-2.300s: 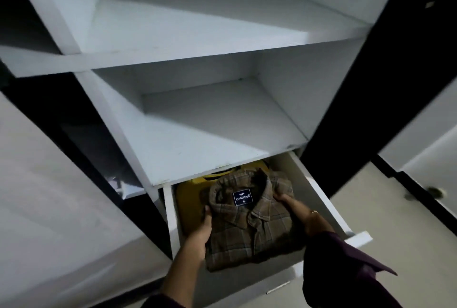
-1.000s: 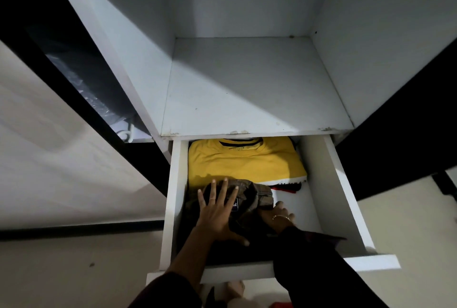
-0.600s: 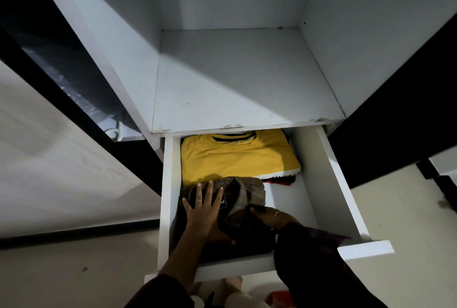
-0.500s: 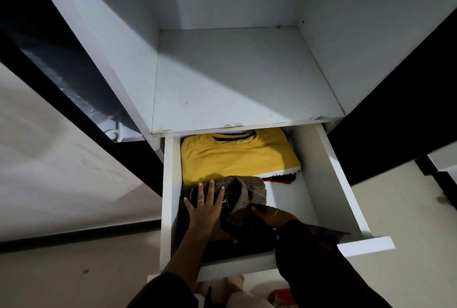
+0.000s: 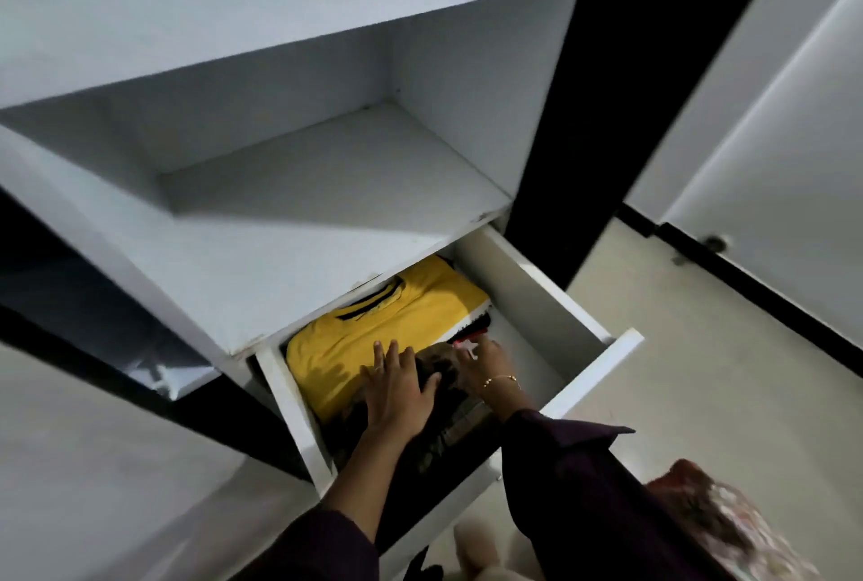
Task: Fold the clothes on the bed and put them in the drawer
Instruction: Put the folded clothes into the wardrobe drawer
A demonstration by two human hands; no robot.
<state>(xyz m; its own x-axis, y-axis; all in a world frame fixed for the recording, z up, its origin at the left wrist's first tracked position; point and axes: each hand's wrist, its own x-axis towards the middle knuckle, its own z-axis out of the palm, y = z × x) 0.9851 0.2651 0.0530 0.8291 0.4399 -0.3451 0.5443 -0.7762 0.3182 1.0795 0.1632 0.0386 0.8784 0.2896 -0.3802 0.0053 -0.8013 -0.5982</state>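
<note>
Lower centre of the frame: left hand (image 5: 399, 386) lies flat, fingers spread, on the folded plaid shirt (image 5: 460, 421) in the open drawer (image 5: 558, 300); right hand (image 5: 485, 363) grips its edge; rough tucking could undo the fold

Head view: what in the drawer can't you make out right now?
- Plaid shirt: mostly covered by the left hand and right hand, and in shadow.
- Dark and red item beside the yellow shirt: only an edge shows.
- Drawer back: hidden under the shelf.
</note>
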